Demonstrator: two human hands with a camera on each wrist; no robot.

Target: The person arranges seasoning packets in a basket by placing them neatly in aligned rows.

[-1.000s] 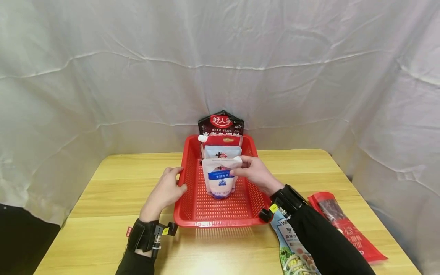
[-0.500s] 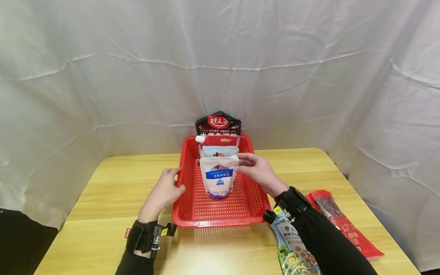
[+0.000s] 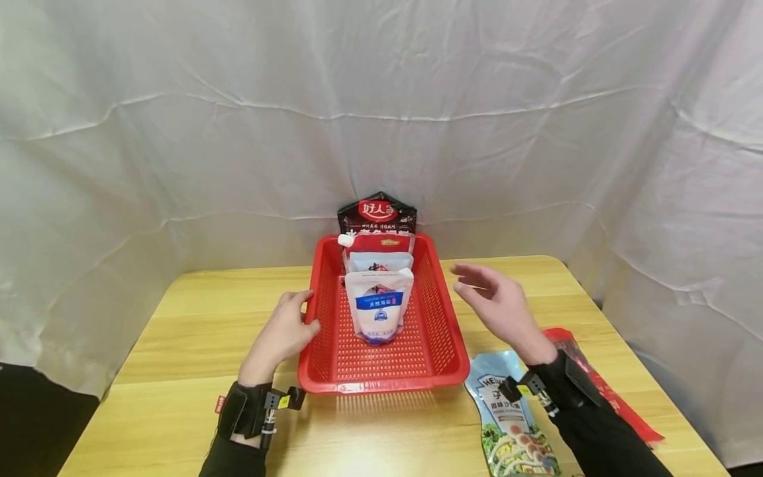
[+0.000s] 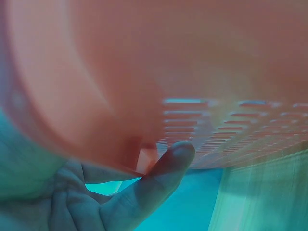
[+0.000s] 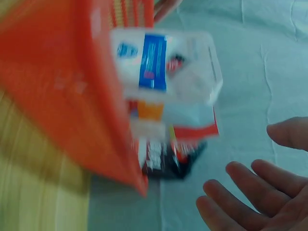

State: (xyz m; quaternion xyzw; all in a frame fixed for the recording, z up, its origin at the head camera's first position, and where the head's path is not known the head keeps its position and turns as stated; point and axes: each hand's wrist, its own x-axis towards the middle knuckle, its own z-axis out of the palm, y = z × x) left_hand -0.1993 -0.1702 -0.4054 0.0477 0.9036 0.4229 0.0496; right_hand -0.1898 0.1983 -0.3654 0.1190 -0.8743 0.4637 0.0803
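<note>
A red perforated basket point(image 3: 444, 361) stands mid-table. Inside it stands a row of upright pouches: a white pouch with a blue label point(image 3: 379, 306) in front, another white pouch point(image 3: 379, 263), a red-topped one point(image 3: 381, 242) and a dark bag point(image 3: 377, 212) at the back. My left hand point(image 3: 285, 329) grips the basket's left rim, thumb over the edge; the left wrist view shows the thumb point(image 4: 159, 175) against the blurred red wall point(image 4: 144, 72). My right hand point(image 3: 495, 301) hovers open to the right of the basket, holding nothing. The right wrist view shows its spread fingers point(image 5: 250, 190) apart from the blue-label pouch point(image 5: 159, 65).
A pale blue sauce pouch point(image 3: 509, 424) lies flat on the wooden table point(image 3: 179, 344) by my right forearm, with a red packet point(image 3: 602, 391) beside it near the right edge. A white cloth backdrop point(image 3: 381, 106) closes off the rear and sides.
My right hand let go of the blue-label pouch's top corner and drew back to the right, out of the basket. The pouch stays upright. The left hand has not moved.
</note>
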